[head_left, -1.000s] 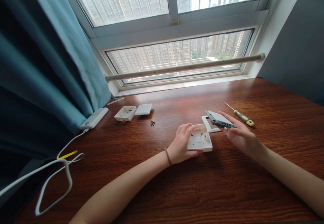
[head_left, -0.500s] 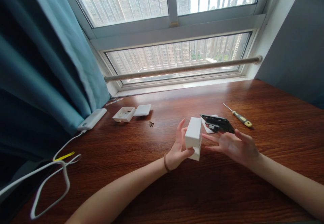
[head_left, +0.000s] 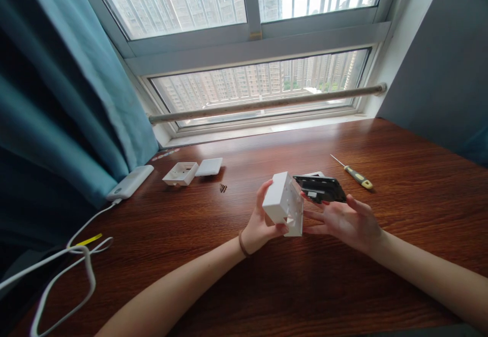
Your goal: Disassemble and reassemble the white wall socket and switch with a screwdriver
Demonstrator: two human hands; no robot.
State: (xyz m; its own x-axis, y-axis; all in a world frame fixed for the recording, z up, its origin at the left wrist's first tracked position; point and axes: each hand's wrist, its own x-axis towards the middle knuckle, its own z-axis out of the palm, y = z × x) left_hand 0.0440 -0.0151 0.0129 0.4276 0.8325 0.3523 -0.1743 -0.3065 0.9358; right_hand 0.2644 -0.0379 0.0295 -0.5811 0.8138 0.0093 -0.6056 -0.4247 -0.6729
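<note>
My left hand (head_left: 260, 229) grips a white plastic mounting box (head_left: 276, 198), tilted, with its open side turned toward my right. My right hand (head_left: 353, 223), palm up, holds a black-backed switch panel (head_left: 322, 188) between thumb and fingers, its dark side with a small pale block facing me. The panel sits just right of the box's top edge; some fingertips of my right hand reach to the box's right side, though I cannot tell if they touch. Behind the panel lies a white flat piece (head_left: 317, 174), mostly hidden.
On the wooden table (head_left: 236, 286), a second white box (head_left: 180, 174), a white square cover (head_left: 209, 167) and several screws (head_left: 223, 188) lie left. A screwdriver (head_left: 357, 177) rests right. A white power bank (head_left: 130, 183) with a white cable (head_left: 88, 266) is beside the blue curtain (head_left: 95, 83).
My left hand has turned the mounting box so its hollow inside shows more. The panel in my right hand has tipped slightly and stays close to the box. The whole view has shifted a little.
</note>
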